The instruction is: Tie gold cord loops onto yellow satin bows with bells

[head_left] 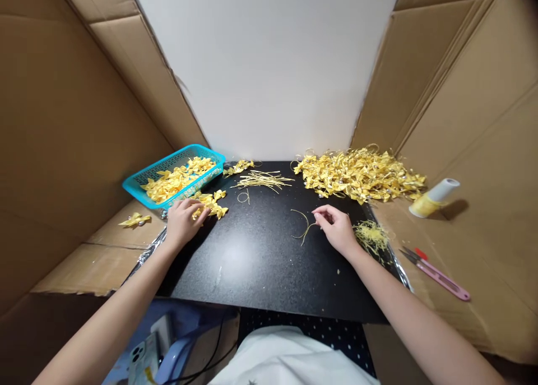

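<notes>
My left hand (184,219) reaches over a small heap of yellow ribbon bows (216,204) on the left of the black table. Its fingers are bent and a little apart on the bows; the thumb is mostly hidden. My right hand (337,228) is closed in a pinch on a thin gold cord (303,235), whose curved ends spread leftward over the table top. Behind, between the two hands, lies a loose bundle of straight gold cords (263,180), with one looped cord (244,198) in front of it.
A blue basket (137,193) of yellow bows stands back left. A large pile of tied bows (357,175) lies back right. On the right are cord clippings (372,236), a thread spool (435,198) and pink thread snips (441,278). Cardboard walls (474,110) flank the black table (260,273).
</notes>
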